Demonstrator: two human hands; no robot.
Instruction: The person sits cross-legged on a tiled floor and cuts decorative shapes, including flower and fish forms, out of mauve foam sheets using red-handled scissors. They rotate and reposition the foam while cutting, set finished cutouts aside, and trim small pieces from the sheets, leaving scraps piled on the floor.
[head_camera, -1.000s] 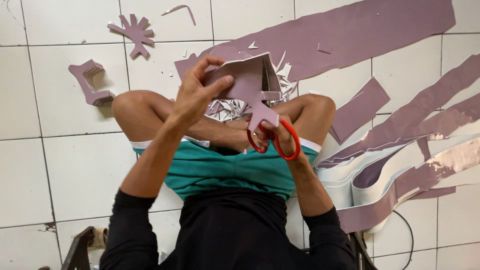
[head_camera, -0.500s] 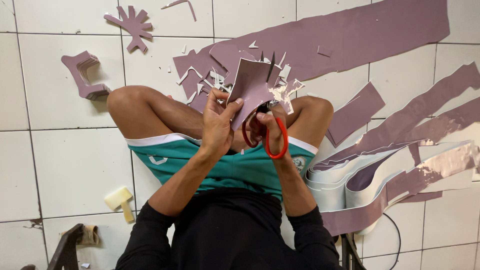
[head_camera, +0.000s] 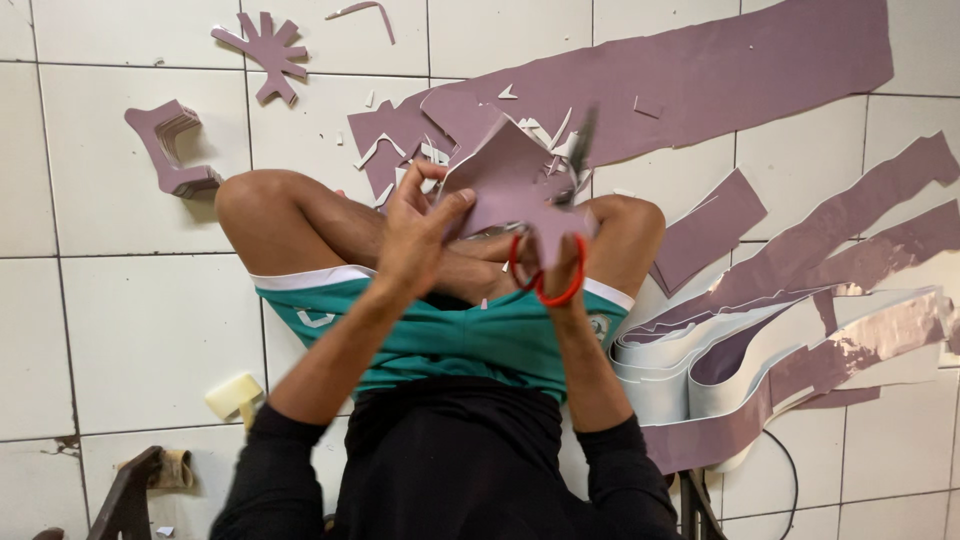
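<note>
Above the crossed legs, the left hand (head_camera: 415, 235) pinches a mauve foam sheet (head_camera: 505, 185) with its fingers; the right hand (head_camera: 562, 275) grips red-handled scissors (head_camera: 545, 270) cutting it.

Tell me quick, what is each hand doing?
Left hand: closed on the mauve foam piece.
Right hand: closed in the red-handled scissors.

Floor: white tiles (head_camera: 150, 330) with grey joints.
Long sheet: a mauve strip (head_camera: 720, 70) lies across the upper right.
Cut star: a mauve spiky shape (head_camera: 265, 45) lies at upper left.
Stack: mauve cut pieces (head_camera: 170, 150) lie piled left of the knee.
Scraps: white offcuts (head_camera: 400, 150) lie scattered.
Curled strips: white-backed bands (head_camera: 760, 350) lie at right.
Block: a cream piece (head_camera: 235, 395) lies on the tile.
</note>
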